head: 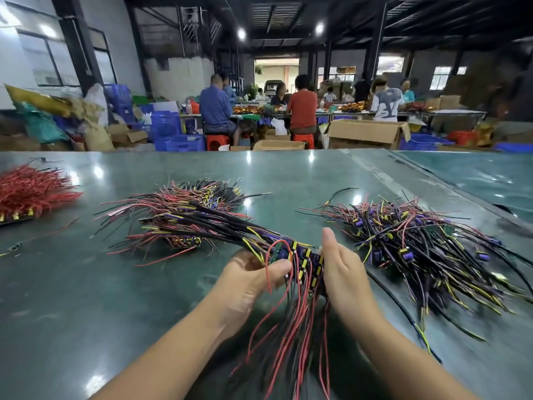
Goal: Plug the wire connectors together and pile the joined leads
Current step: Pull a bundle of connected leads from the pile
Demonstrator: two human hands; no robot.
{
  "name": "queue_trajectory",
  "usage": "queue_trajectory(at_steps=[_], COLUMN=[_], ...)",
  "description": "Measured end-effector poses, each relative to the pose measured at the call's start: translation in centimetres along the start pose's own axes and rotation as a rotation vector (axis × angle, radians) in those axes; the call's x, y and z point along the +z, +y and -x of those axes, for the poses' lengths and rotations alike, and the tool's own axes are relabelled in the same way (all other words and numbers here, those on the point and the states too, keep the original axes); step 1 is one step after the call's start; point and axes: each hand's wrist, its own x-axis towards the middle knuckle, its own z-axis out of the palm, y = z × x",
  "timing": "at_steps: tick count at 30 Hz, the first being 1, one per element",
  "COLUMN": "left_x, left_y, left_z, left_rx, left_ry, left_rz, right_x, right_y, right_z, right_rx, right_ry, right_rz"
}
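Both hands on joined-lead bundle (pixel 300 264) over green surface (pixel 86 284): left hand (pixel 251 278) fingers curled gripping it, right hand (pixel 343 269) fingers straight, pressing its side

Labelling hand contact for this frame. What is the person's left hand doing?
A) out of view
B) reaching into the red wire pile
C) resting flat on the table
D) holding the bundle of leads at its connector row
D: the left hand curls its grip round the bundle of leads at the connectors, and the right hand is pressed flat against the other side.
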Motion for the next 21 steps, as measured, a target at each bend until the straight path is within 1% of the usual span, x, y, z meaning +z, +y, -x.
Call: queue_trajectory(at_steps=[4, 8, 9, 11, 13, 15, 18, 21], left_x=[0.7, 0.9, 1.0, 1.1, 1.3, 1.5, 1.8, 1.8], left_y=[0.3, 0.6, 0.5, 0.3, 0.1, 0.0, 0.2, 0.6], left_z=[0.4, 0.4, 0.5, 0.7, 0.8, 0.9, 1.1, 1.4], left_rx=[-0.045, -0.054, -0.046, -0.042, -0.048, -0.026, 0.002, -0.012], left_ry=[-0.064, -0.044, -0.042, -0.031, 0.023, 0.08, 0.119, 0.066], left_rz=[0.135, 0.182, 0.167, 0.146, 0.128, 0.113, 0.101, 0.124], right_x=[0.3, 0.2, 0.2, 0.3, 0.3, 0.3, 0.0, -0.1], right_y=[-0.2, -0.4, -0.4, -0.2, 0.0, 0.0, -0.2, -0.2], right_z=[0.1, 0.1, 0.1, -0.1, -0.3, -0.5, -0.9, -1.0], right_rx=[-0.009, -0.049, -0.027, 0.082, 0.228, 0.333, 0.352, 0.337], right_ry=[0.138, 0.224, 0.232, 0.23, 0.219, 0.218, 0.216, 0.2], right_rz=[0.0, -0.019, -0.048, -0.121, -0.206, -0.284, -0.34, -0.361])
